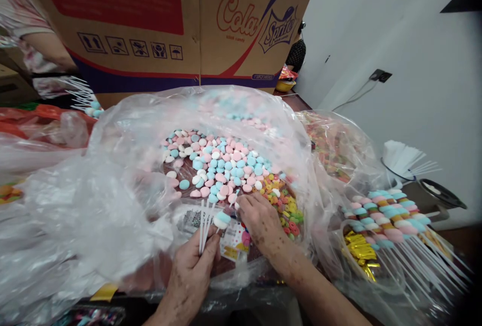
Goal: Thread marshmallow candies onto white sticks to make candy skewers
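Note:
My left hand (194,268) is closed round a small bunch of white sticks (205,220); one stick carries a white and blue candy (222,219). My right hand (259,220) reaches into the open clear plastic bag (124,165), its fingertips pinching at the edge of the heap of pink, blue and white candies (222,165). What the fingertips hold is too small to make out. A patch of small coloured ring candies (286,205) lies just right of that hand.
Finished candy skewers (387,215) lie stacked at the right over gold twist ties (359,253). White sticks stand in a holder (402,157). A large Cola cardboard box (169,24) rises behind. Another person's arm (45,44) shows at far left.

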### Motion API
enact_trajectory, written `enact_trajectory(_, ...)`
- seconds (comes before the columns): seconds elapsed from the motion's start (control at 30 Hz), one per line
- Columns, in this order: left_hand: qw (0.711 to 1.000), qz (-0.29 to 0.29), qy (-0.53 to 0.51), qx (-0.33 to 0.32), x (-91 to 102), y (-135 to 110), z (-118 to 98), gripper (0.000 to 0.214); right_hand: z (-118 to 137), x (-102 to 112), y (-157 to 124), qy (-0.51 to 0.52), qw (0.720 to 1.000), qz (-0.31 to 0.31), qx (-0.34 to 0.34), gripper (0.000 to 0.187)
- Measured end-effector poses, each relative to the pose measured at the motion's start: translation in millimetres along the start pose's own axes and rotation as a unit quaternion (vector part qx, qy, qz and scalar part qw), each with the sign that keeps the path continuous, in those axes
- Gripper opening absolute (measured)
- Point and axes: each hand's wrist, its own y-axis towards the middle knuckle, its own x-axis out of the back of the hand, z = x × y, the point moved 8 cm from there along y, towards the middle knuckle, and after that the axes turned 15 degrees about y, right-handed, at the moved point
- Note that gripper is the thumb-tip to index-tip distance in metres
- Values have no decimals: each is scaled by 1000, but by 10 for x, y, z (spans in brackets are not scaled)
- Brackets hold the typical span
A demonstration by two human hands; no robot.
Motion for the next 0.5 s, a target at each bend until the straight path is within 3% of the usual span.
enact_trajectory(0.17, 1000, -11, 15, -13, 26, 6, -15, 33, 15, -24, 62, -32, 999, -1, -28, 17)
enact_trajectory(0.23, 1000, -12, 14, -19, 30, 8, -21, 33, -52, 45, 85, 14, 998, -21, -52, 17)
enact_trajectory(0.3, 1000, 0, 8, -16, 13, 6, -20, 36, -210, 160, 77, 122, 985, -61, -107, 15)
enact_trajectory(0.37, 1000, 12, 9, -16, -5, 1, -32, 36, -412, 239, 39, 302, 932, -101, -173, 8)
enact_trajectory(0.5, 998, 9, 43, -52, -1, -14, -127, 24, -595, 215, -4, 645, 713, -126, -243, 19)
